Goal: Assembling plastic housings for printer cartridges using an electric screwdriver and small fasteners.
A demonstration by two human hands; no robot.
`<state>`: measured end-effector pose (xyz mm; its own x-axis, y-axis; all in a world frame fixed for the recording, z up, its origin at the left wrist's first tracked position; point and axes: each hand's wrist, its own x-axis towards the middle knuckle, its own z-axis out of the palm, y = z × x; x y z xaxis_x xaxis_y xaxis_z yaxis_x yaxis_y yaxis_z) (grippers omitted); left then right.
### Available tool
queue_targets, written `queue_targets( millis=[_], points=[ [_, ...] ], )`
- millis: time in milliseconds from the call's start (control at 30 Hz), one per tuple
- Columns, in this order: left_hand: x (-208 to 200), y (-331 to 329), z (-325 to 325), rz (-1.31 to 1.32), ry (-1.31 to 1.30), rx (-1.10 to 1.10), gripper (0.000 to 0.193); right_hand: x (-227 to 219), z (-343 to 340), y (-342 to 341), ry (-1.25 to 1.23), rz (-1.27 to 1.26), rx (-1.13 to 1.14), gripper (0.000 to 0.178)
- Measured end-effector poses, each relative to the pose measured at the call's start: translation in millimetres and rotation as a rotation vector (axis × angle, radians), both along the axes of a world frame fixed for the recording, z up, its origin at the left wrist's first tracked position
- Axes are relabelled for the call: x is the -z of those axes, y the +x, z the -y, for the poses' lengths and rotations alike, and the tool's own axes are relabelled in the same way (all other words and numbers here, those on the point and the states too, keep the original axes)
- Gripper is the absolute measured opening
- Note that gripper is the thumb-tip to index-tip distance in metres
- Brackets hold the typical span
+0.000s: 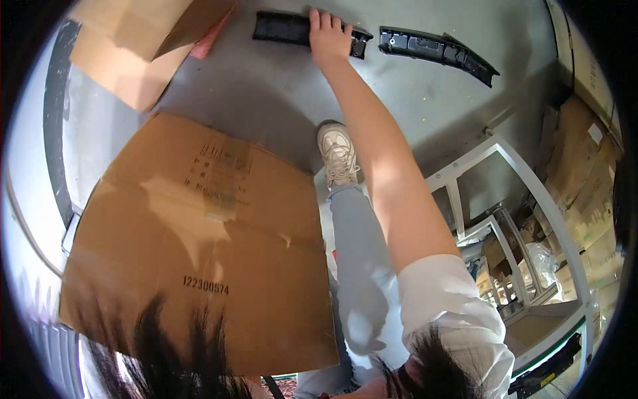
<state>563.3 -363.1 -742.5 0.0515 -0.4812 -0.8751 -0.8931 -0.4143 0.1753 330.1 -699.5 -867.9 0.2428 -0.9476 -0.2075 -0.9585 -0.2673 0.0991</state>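
Head view: right hand [331, 38] at the far side, laid across a black molded strip [282, 27] on the grey floor [266, 83]; fingers spread slightly, firmness of hold cannot be told. Left hand out of sight, state unknown. Second black strip [432, 51] just right of the first. Large cardboard carton [199, 256] near left; white metal frame [533, 178] right.

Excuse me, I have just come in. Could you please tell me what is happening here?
A person reaches down with the right hand over a long black part on the grey floor; how firmly it grips is unclear. A second black part lies just to its right, untouched. The left hand is not visible. Brown cardboard fills the lower left.
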Motion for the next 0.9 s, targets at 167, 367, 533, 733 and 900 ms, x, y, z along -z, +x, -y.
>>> queue_targets(
  millis=[167, 367, 533, 733, 900],
  points=[
    [-11, -29, -17, -0.073, 0.06, -0.032, 0.051, -44, 6, -23, 0.101, 0.367, -0.137, 0.074],
    [-21, -71, -10, -0.148, 0.063, -0.097, 0.05, -63, 79, -215, 0.268, 0.057, -0.33, 0.079],
    [-31, -94, -12, -0.205, 0.085, -0.13, 0.048, -33, 68, -285, 0.575, 0.223, -0.329, 0.092],
    [-51, -106, -15, -0.259, 0.114, -0.153, 0.047, -20, 39, -273, 0.488, 0.021, -0.159, 0.042],
    [-67, -114, -21, -0.309, 0.131, -0.184, 0.046, -10, -5, -264, 0.377, 0.283, -0.114, 0.027]
  ],
)
